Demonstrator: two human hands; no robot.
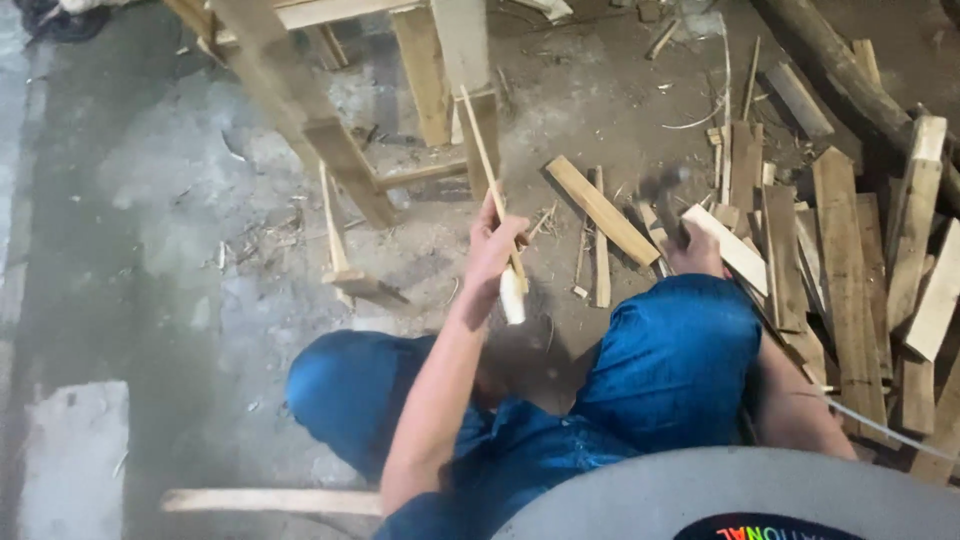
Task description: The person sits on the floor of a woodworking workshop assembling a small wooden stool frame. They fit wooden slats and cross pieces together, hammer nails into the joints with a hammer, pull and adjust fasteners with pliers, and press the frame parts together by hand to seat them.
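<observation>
We've got our left hand (492, 250) clamped on the thin pale wooden stick (492, 190) between our knees, our right hand (695, 250) gripping a blurred dark hammer (665, 190) over the scrap planks (850, 270), and a stray swing could catch fingers.

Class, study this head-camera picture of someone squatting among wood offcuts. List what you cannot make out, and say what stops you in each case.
- Right hand: mostly hidden behind the blue-clad knee; its grip cannot be judged.
- Dark tool above that hand: blurred, so its kind is unclear.
- Wooden frame: cut off by the top edge.
- Left hand: holds a thin stick; the pale lower end is too blurred to identify.
- Plank pile: runs off the right edge.
</observation>
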